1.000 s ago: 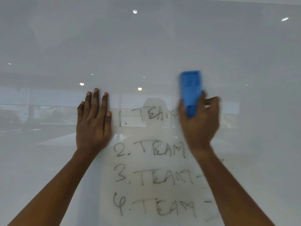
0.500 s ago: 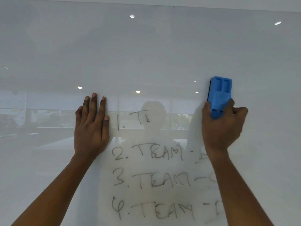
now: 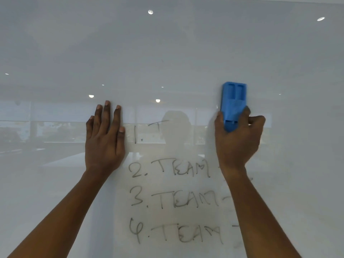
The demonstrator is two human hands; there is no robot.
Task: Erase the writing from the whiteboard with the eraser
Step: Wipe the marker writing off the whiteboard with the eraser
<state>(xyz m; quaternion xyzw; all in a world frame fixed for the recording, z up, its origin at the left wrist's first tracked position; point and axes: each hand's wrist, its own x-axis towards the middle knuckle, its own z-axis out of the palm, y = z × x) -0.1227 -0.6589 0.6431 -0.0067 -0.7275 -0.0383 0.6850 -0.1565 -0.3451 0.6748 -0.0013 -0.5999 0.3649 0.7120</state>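
Observation:
A glossy whiteboard [image 3: 167,53] fills the view. Dark marker writing [image 3: 173,200] runs in four numbered lines; line one now reads only "1. T", lines 2 to 4 read "TEAM" followed by dashes partly hidden by my right arm. My right hand [image 3: 236,144] grips a blue eraser [image 3: 233,105] upright against the board, to the right of line one. My left hand [image 3: 105,138] lies flat on the board with fingers pointing up, just left of the "1".
The board reflects ceiling lights, windows and a person's outline behind the writing. Its top edge [image 3: 260,0] shows along the upper right of the frame.
The eraser swept right across line one, wiping "EAM" and leaving "1. T", then came back a little to the left. My left hand stayed flat in place.

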